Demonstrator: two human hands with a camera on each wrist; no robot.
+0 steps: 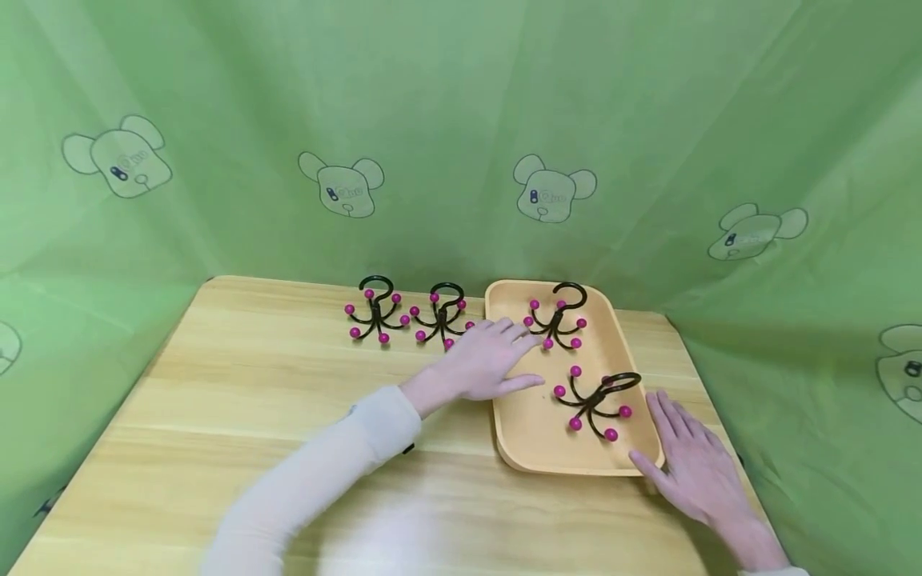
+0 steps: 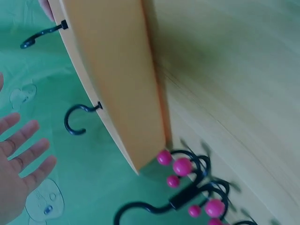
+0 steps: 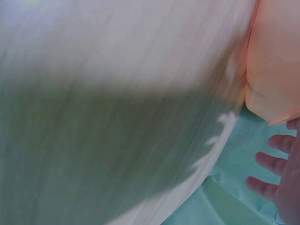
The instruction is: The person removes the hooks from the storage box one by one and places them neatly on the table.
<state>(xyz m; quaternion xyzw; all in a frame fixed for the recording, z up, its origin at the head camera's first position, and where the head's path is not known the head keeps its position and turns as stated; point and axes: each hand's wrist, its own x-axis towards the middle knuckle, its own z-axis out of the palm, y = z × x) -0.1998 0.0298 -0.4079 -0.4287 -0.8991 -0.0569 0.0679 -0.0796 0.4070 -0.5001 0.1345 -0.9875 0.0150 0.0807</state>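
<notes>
A shallow orange-beige plastic tray [image 1: 533,452] holds two black multi-arm hooks with pink ball tips. One hook [image 1: 556,322] is toward its back; the other hook [image 1: 594,400] leans near the right rim. My left hand [image 1: 490,360] reaches over the tray's left rim with fingers extended and nothing gripped; contact with the back hook is not clear. Outspread left fingers [image 2: 35,154] also show in the left wrist view. My right hand [image 1: 695,464] lies along the tray's right outer side, fingers straight, thumb by the front corner. In the right wrist view its fingers [image 3: 272,164] appear beside the tray [image 3: 274,70].
Two similar hooks, a left one [image 1: 376,312] and a right one [image 1: 442,316], stand on the wooden table [image 1: 252,384] left of the tray. A small black piece [image 1: 408,449] peeks out by the left sleeve. Green curtain [image 1: 461,96] surrounds the table's back and sides.
</notes>
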